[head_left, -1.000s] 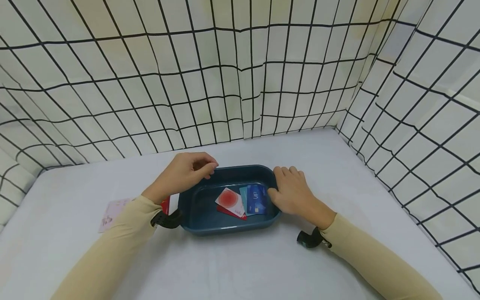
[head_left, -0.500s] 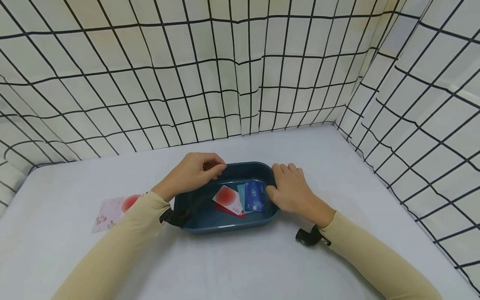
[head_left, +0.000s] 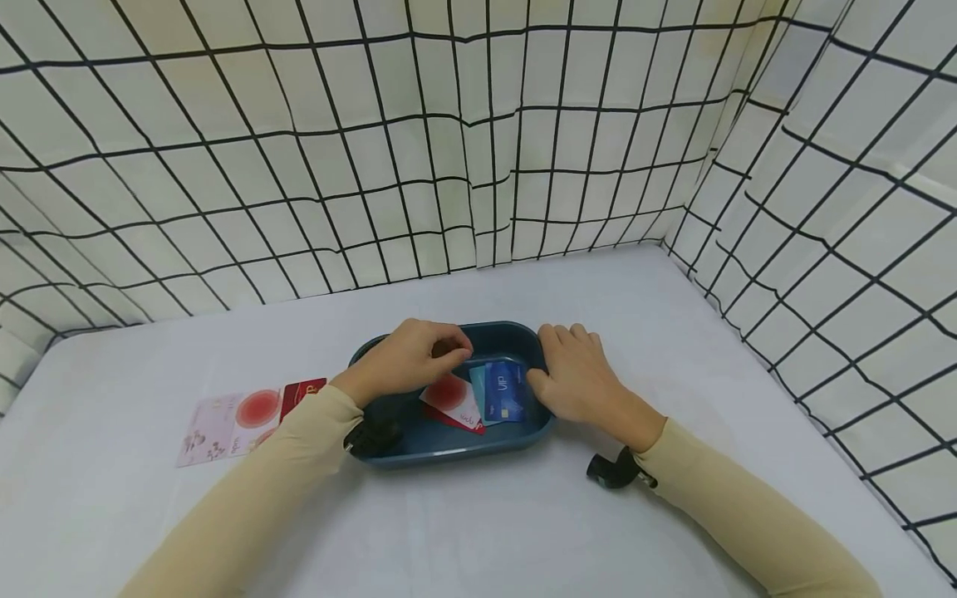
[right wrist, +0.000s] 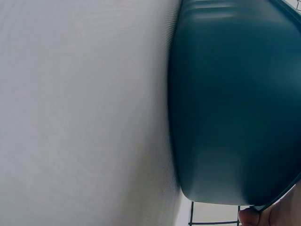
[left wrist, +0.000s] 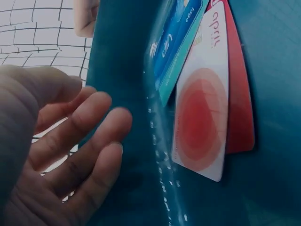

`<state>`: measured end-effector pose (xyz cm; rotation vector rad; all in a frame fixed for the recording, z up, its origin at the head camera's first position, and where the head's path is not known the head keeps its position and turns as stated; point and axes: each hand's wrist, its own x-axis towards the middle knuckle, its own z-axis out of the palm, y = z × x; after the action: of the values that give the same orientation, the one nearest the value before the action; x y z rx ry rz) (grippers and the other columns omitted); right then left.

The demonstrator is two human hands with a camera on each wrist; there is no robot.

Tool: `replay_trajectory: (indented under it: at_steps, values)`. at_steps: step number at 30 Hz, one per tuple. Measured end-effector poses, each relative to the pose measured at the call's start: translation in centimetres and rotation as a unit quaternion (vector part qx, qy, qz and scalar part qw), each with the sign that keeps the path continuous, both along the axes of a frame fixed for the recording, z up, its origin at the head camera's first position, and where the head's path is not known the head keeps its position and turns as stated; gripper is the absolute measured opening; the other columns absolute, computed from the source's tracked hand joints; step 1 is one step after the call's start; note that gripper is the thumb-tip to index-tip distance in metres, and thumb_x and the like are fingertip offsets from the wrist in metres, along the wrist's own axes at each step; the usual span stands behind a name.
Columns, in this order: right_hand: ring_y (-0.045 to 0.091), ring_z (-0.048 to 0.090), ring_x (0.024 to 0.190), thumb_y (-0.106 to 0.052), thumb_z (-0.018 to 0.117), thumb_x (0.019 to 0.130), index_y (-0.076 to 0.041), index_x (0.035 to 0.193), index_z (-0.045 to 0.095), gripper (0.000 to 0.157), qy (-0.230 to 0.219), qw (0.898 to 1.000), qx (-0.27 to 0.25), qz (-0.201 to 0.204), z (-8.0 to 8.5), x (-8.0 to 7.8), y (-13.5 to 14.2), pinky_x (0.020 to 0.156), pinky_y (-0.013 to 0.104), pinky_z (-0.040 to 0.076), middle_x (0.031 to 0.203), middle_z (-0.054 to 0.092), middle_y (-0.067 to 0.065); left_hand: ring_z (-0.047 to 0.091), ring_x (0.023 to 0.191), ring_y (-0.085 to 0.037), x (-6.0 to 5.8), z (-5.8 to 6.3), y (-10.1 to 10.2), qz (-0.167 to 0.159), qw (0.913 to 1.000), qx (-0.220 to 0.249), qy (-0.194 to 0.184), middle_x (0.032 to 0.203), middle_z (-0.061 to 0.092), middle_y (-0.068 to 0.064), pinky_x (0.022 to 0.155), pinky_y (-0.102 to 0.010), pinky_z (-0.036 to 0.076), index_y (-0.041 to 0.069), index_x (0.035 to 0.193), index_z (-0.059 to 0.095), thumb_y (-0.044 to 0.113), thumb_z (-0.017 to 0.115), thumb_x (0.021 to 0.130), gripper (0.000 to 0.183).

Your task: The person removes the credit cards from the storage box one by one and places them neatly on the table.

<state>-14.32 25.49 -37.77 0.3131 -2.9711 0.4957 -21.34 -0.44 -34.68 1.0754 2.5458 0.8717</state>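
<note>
White cloth (head_left: 478,531) is spreading on every side of the blue tray (head_left: 449,458): a strip of it is lying between the far rim and the mesh wall (head_left: 431,114), and a wider stretch is reaching from the tray's right end to the side mesh. On the left, room is narrowing, as a row of cards is lying near the tray: a pale pink card (head_left: 213,428), a disc-marked card (head_left: 257,409) and a dark red card (head_left: 301,395), the sleeve (head_left: 254,490) partly covering them

Within the rim, a blue VIP card (head_left: 503,390) is overlapping a teal card (head_left: 478,382), and a white card (left wrist: 200,136) is resting over a red card (left wrist: 242,113), all on the tray floor

The left hand (head_left: 411,357) is hovering over the tray's left half, its fingers bending loosely and its thumb standing apart from them, the gap holding only air. The forearm is slanting in from the lower left. The right hand (head_left: 579,374) is gripping the tray's right end, thumb bending over the rim and fingers lying along the far right corner, its forearm angling in from the lower right
</note>
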Motion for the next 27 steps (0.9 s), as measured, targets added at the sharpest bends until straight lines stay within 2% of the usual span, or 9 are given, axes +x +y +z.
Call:
replay_trajectory:
  at_steps: [6, 13, 16, 27]
  values:
    - [0.027, 0.039, 0.081, -0.027, 0.052, 0.09, -0.01, 0.096, 0.05, 0.018, -0.002, 1.0, 0.004, 0.001, 0.1, -0.1, -0.1, 0.073, 0.036, 0.025, 0.084, 0.051, 0.006, 0.068, 0.088, -0.011, 0.0, -0.3, 0.5, -0.014, 0.9998, -0.01, 0.005, 0.104, 0.078, -0.005, 0.084, -0.031, 0.063, 0.008, 0.119, 0.072, 0.023, 0.063, 0.103, 0.024]
    - [0.027, 0.039, 0.082, -0.027, 0.052, 0.09, -0.01, 0.097, 0.049, 0.019, -0.01, 1.0, 0.003, 0.0, 0.0, -0.1, -0.1, 0.073, 0.036, 0.026, 0.085, 0.05, 0.006, 0.068, 0.086, -0.011, -0.2, -0.4, 1.4, -0.031, 0.999, -0.032, 0.007, 0.104, 0.078, -0.004, 0.082, -0.03, 0.063, 0.009, 0.118, 0.073, 0.023, 0.063, 0.103, 0.023]
    - [0.027, 0.039, 0.082, -0.027, 0.052, 0.09, -0.01, 0.097, 0.049, 0.019, -0.01, 1.0, 0.002, 0.001, 0.1, -0.1, -0.1, 0.073, 0.036, 0.026, 0.085, 0.05, 0.006, 0.069, 0.089, -0.012, -0.1, -0.4, 1.9, -0.035, 0.9984, -0.042, 0.013, 0.106, 0.078, -0.005, 0.085, -0.032, 0.063, 0.009, 0.12, 0.072, 0.023, 0.064, 0.102, 0.024]
    - [0.026, 0.04, 0.081, -0.027, 0.051, 0.09, -0.01, 0.098, 0.051, 0.018, -0.003, 1.0, 0.009, 0.003, 0.0, -0.1, 0.0, 0.072, 0.035, 0.026, 0.084, 0.052, 0.006, 0.07, 0.105, -0.02, 0.1, -0.7, 4.0, -0.052, 0.996, -0.072, 0.003, 0.123, 0.071, -0.009, 0.095, -0.036, 0.062, 0.009, 0.137, 0.061, 0.017, 0.076, 0.094, 0.046]
